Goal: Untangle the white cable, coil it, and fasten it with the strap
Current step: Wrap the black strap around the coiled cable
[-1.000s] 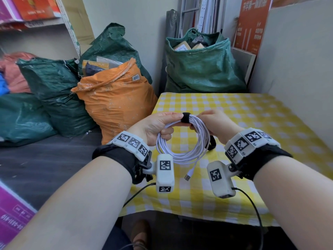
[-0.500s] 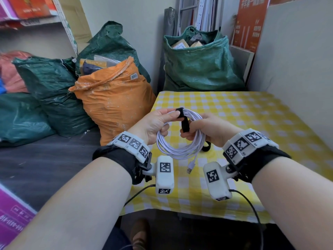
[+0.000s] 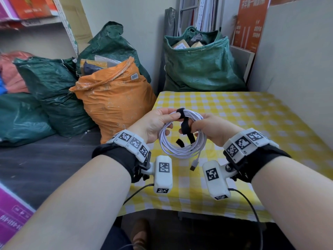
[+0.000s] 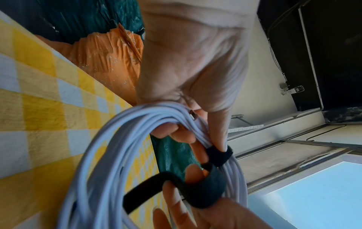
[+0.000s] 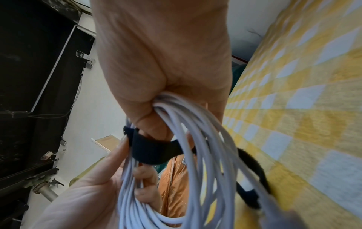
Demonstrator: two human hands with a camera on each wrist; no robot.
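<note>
A coiled white cable (image 3: 182,150) hangs upright between both hands above the yellow checked table (image 3: 252,123). Its USB plug (image 3: 193,166) dangles below. A black strap (image 3: 184,124) wraps the top of the bundle, and its loose tail hangs down inside the ring. My left hand (image 3: 158,121) grips the bundle's top left, thumb on the wrapped strap (image 4: 219,156). My right hand (image 3: 203,126) curls round the coil (image 5: 195,139) and pinches the strap (image 5: 154,148). In the left wrist view the strap's tail (image 4: 149,192) loops over a right finger.
An orange sack (image 3: 111,100) and dark green sacks (image 3: 45,91) stand left of the table. Another green sack (image 3: 201,65) sits behind it. A pale board (image 3: 297,60) walls the table's right side. Camera leads trail from both wrists.
The strap, snug on top of the coil a second ago, has been drawn down through the ring by the right hand. Its tail now hangs inside. The coil barely moved.
</note>
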